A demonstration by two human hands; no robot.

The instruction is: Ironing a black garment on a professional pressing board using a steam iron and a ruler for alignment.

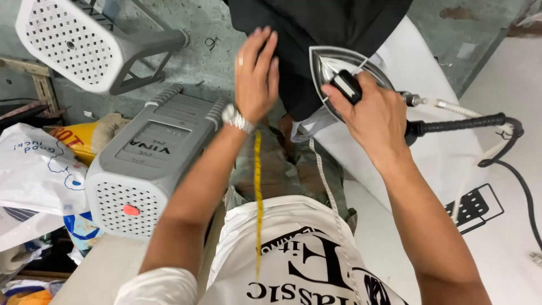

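Observation:
My right hand (pixel 370 116) grips the black handle of a silver steam iron (pixel 333 65), which rests on black fabric (pixel 316 25) at the edge of a white padded ironing surface (pixel 429 147). My left hand (pixel 257 73), with a metal wristwatch (pixel 237 117), lies flat with fingers spread on the black fabric just left of the iron. A yellow measuring tape (pixel 258 192) hangs down from my neck over my white printed shirt.
A grey plastic stool (pixel 149 164) lies on its side at the left, a white one (pixel 84 42) behind it. Plastic bags (pixel 34 169) pile at the far left. A black cord and a white hose (pixel 480 121) run from the iron to the right.

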